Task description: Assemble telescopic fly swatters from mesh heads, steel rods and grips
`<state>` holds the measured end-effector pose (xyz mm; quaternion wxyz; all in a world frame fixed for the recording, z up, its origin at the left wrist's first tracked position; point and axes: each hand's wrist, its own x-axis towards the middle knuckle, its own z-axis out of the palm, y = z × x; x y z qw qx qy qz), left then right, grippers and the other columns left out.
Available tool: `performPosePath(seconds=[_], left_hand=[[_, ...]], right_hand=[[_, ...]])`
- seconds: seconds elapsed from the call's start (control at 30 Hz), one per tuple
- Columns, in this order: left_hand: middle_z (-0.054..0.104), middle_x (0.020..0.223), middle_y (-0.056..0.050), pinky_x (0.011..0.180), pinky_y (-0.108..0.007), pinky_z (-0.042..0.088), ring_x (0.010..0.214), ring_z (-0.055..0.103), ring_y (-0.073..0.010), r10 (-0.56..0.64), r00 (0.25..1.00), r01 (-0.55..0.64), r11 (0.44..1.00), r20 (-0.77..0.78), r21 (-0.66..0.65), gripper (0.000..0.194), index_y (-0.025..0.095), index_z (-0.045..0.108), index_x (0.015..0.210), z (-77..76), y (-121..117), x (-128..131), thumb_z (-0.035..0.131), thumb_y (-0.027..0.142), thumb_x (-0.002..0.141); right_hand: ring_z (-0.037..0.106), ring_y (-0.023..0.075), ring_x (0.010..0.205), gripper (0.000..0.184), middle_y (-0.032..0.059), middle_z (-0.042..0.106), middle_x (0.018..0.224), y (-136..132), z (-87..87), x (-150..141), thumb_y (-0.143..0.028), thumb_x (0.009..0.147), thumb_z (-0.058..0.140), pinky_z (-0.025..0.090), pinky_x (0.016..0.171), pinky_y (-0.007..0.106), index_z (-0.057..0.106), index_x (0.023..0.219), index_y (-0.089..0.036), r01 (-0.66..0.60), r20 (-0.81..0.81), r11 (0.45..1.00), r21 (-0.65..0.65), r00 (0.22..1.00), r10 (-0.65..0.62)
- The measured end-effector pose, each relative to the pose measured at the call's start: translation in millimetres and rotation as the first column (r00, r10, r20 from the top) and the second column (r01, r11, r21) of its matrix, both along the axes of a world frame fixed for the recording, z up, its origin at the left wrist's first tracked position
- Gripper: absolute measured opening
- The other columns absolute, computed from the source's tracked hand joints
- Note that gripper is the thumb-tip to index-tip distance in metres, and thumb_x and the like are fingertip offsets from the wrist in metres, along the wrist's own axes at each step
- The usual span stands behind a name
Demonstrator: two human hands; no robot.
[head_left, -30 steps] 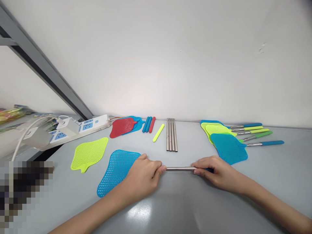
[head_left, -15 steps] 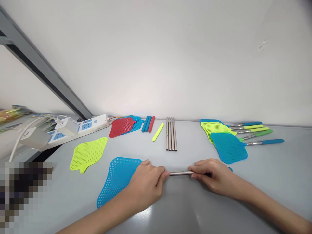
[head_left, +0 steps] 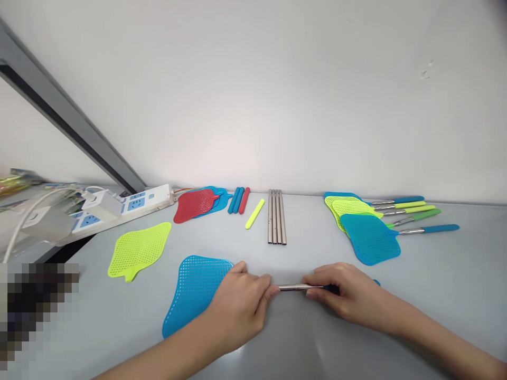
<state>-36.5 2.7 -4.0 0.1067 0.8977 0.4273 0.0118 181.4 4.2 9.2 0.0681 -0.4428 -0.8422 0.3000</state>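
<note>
My left hand (head_left: 237,309) and my right hand (head_left: 350,293) hold a thin steel rod (head_left: 295,287) between them, level above the grey table. The left fingertips pinch one end of the rod. My right hand grips the other end, where a dark blue handle (head_left: 330,289) shows and is mostly hidden by the fingers. Under my left wrist lies a blue mesh fly swatter head (head_left: 194,293), partly covered by the hand. A small blue edge (head_left: 376,283) peeks out behind my right hand; I cannot tell what it belongs to.
Along the far wall lie a red swatter (head_left: 194,206), blue and red grips (head_left: 236,200), a yellow grip (head_left: 254,214), and a bundle of steel rods (head_left: 276,217). Right are stacked swatters (head_left: 368,238) and finished handles (head_left: 428,228). Left are a yellow swatter (head_left: 138,250) and a power strip (head_left: 150,199).
My hands have moved closer together and slightly toward me. The stretch of rod showing between them has shortened. The view has drifted a little.
</note>
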Motion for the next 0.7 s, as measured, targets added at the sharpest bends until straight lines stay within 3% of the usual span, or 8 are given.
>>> performPosePath(seconds=[0.2,0.33,0.4,0.5,0.6,0.7], left_hand=[[0.052,0.056,0.002,0.063,-0.031,0.024,0.048,0.04,-0.0127,-0.056,0.998,0.055,0.998,0.026,0.025,0.034,0.018,0.042,0.066,2.0,5,-3,0.02,0.027,0.09],[0.052,0.058,0.002,0.063,-0.031,0.024,0.051,0.04,-0.0119,-0.086,0.995,0.082,0.993,0.049,0.081,0.031,0.017,0.042,0.066,3.6,8,-4,0.025,0.026,0.09],[0.051,0.058,0.002,0.062,-0.03,0.025,0.052,0.04,-0.0116,-0.12,0.99,0.108,0.981,0.07,0.161,0.029,0.017,0.043,0.065,3.6,9,-4,0.028,0.025,0.089],[0.047,0.054,0.002,0.059,-0.029,0.024,0.051,0.037,-0.0116,-0.19,0.976,0.14,0.921,0.108,0.364,0.031,0.016,0.045,0.062,4.3,10,-6,0.033,0.027,0.088],[0.042,0.05,0.002,0.057,-0.028,0.025,0.051,0.034,-0.0113,-0.257,0.96,0.152,0.817,0.115,0.556,0.033,0.016,0.046,0.058,7.4,11,-9,0.037,0.028,0.087],[0.039,0.05,0.002,0.058,-0.028,0.027,0.05,0.033,-0.011,-0.298,0.949,0.161,0.731,0.099,0.663,0.032,0.015,0.047,0.058,12.2,13,-11,0.04,0.029,0.086]], right_hand=[[0.033,0.0081,0.051,0.033,-0.0033,0.042,0.056,5,5.2,6,-0.037,0.085,0.037,0.023,0.045,0.02,0.059,0.074,-0.016,0.017,-0.091,0.97,-0.241,0.995,-0.04],[0.038,0.0067,0.049,0.036,-0.0036,0.043,0.057,9,10.8,12,-0.042,0.085,0.037,0.029,0.044,0.018,0.058,0.076,-0.015,-0.016,-0.178,0.869,-0.494,0.981,-0.083],[0.044,0.0062,0.048,0.034,-0.0028,0.047,0.059,11,10.1,16,-0.043,0.084,0.039,0.034,0.045,0.017,0.057,0.08,-0.014,-0.041,-0.219,0.759,-0.649,0.966,-0.135],[0.048,0.0056,0.044,0.029,-0.0019,0.051,0.061,14,4.7,20,-0.038,0.083,0.044,0.038,0.039,0.015,0.056,0.09,-0.014,-0.138,-0.295,0.541,-0.829,0.931,-0.216],[0.051,0.0061,0.041,0.028,-0.0007,0.053,0.061,16,-0.5,23,-0.035,0.082,0.046,0.037,0.031,0.012,0.054,0.098,-0.013,-0.257,-0.353,0.32,-0.912,0.889,-0.292],[0.049,0.0063,0.034,0.031,0.0009,0.056,0.06,15,-2.3,22,-0.034,0.086,0.039,0.035,0.024,0.012,0.05,0.105,-0.013,-0.36,-0.374,0.107,-0.927,0.856,-0.357]])
